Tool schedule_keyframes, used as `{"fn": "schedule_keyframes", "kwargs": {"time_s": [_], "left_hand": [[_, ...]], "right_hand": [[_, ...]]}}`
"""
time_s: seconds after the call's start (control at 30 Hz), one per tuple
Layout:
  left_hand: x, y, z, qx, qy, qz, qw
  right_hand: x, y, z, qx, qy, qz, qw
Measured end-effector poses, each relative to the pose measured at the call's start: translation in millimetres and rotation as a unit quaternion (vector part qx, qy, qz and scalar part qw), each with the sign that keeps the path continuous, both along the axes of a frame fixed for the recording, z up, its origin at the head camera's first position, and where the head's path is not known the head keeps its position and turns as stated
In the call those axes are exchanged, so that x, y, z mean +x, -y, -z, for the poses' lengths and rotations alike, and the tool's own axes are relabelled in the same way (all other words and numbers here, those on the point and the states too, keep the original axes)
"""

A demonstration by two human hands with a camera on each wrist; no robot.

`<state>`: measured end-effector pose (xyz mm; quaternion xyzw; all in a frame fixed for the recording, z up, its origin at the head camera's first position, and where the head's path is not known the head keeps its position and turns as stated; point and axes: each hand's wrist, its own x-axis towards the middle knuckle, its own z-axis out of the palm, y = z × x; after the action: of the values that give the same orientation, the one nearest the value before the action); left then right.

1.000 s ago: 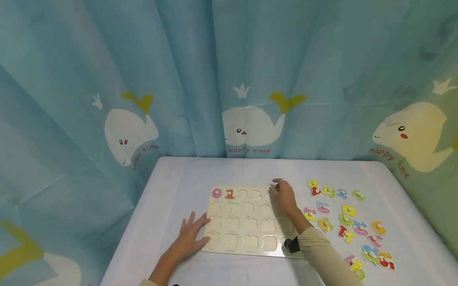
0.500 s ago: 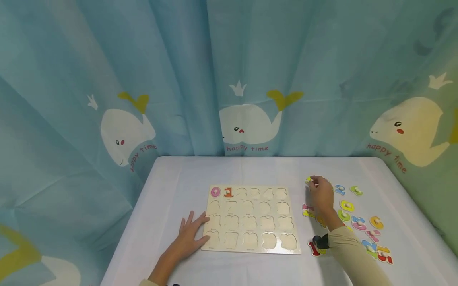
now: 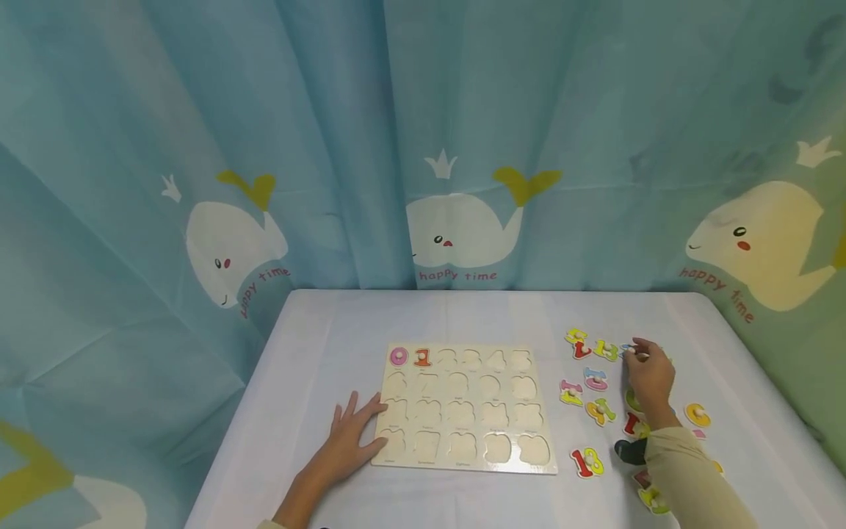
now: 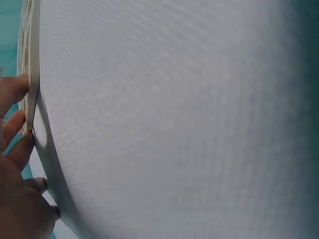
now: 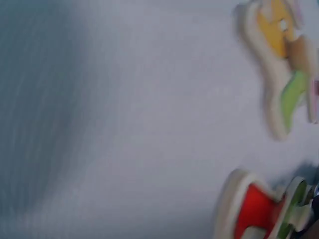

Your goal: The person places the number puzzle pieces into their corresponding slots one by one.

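A pale wooden number puzzle board (image 3: 443,389) lies on the white table. Its top row holds a pink 0 (image 3: 399,356) and an orange 1 (image 3: 422,358); the other recesses are bare. My left hand (image 3: 346,439) rests at the board's left edge, fingers spread, with fingertips on the edge in the left wrist view too. Over the loose pieces at the right, my right hand (image 3: 651,378) has its thumb and fingers pinched at the blue 2 piece (image 3: 623,350), which they mostly cover.
Several loose number pieces lie right of the board, among them a yellow-green 13 (image 3: 606,350), a red-green 18 (image 3: 587,463) and an orange one (image 3: 697,415). The right forearm hides some. A blue whale-print curtain (image 3: 357,184) hangs behind the table.
My right hand has moved right from above the board, past the yellow piece at the back, to the blue 2. The left hand has stayed at the board's edge.
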<state>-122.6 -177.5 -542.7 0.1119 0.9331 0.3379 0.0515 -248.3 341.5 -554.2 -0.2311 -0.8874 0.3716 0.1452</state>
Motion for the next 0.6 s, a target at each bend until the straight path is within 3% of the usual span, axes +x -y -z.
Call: {"fn": "schedule_keyframes", "kwargs": {"time_s": [0.4, 0.6], "left_hand": [[-0.8, 0.6, 1.1, -0.011, -0.005, -0.003, 0.9999], [0.3, 0.2, 0.7, -0.01, -0.004, -0.004, 0.9999]], "right_hand": [[-2.0, 16.1, -7.5, 0.031, -0.049, -0.031, 0.9978], [-10.4, 41.6, -8.6, 0.039, -0.088, -0.103, 0.99]]}}
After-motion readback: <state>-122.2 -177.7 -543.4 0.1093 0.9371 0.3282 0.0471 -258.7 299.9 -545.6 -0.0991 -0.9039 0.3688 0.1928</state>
